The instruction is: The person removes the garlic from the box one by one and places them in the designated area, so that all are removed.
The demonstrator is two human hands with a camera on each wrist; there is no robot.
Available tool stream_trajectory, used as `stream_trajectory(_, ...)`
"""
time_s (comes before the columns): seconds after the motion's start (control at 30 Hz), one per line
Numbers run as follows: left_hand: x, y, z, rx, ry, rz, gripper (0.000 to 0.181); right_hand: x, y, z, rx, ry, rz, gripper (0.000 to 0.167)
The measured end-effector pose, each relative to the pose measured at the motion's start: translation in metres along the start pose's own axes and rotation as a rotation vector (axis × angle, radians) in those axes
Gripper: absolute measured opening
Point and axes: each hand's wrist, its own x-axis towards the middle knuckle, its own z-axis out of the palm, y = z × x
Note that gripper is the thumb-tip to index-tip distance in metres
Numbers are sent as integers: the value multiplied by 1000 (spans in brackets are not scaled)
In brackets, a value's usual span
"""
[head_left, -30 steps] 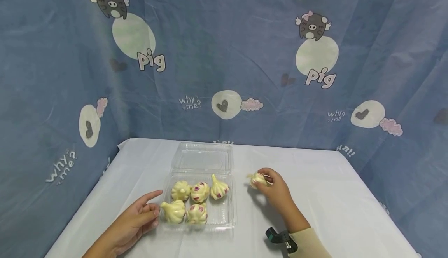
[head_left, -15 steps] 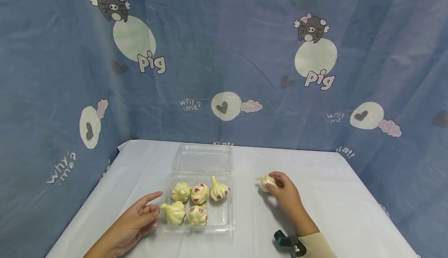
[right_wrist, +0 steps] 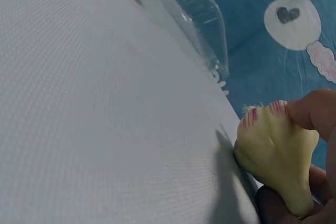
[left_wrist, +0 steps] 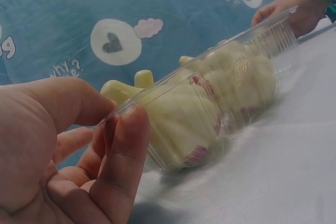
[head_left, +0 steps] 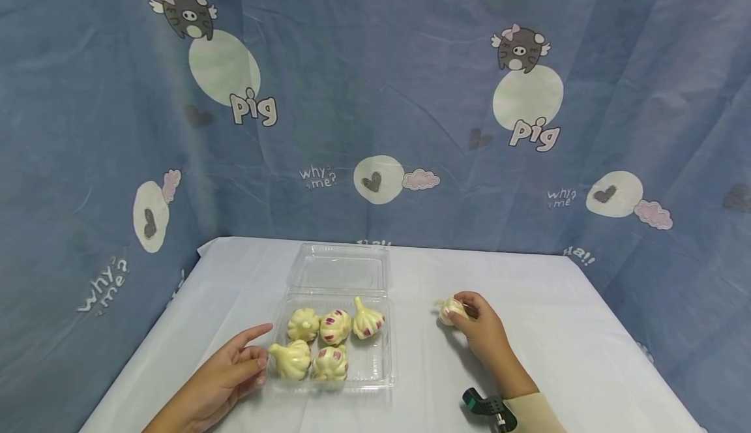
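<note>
My left hand (head_left: 225,371) pinches the near-left rim of a clear plastic clamshell box (head_left: 372,361), thumb and finger meeting at its edge in the left wrist view. Several pale yellow garlic bulbs (head_left: 292,359) with purple marks lie inside: three in the back row, two in front at left and middle. Out to the right of the box, my right hand (head_left: 487,335) holds another garlic bulb (head_left: 450,311) between thumb and fingers. The right wrist view has this bulb (right_wrist: 275,148) low at the white cloth; whether it touches is hard to tell.
The box's lid (head_left: 340,270) lies folded back, away from me. A white cloth (head_left: 563,335) covers the table. Blue printed curtain (head_left: 375,94) stands behind and along both sides. A dark wrist-camera mount (head_left: 489,407) sits at the right sleeve.
My right hand has moved to the right, away from the box, with the garlic bulb in its grip, and slowed over the last half second. The left hand stays at the box.
</note>
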Motion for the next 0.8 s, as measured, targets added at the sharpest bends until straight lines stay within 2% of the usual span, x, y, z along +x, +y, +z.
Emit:
stream_trajectory(0.2, 6, -2, -1, 23, -10, -8, 80, -1, 5, -5, 18, -16, -31, 43)
stream_trajectory(0.4, 3, -6, -7, 42, -16, 7, 72, 1, 6, -4, 41, -55, -32, 45)
stream_trajectory(0.57, 5, -4, -3, 32, -6, 3, 78, 2, 5, -8, 66, -51, -26, 42)
stream_trajectory(0.8, 2, -3, -4, 23, -21, 11, 77, 1, 9, -6, 81, -61, -21, 43)
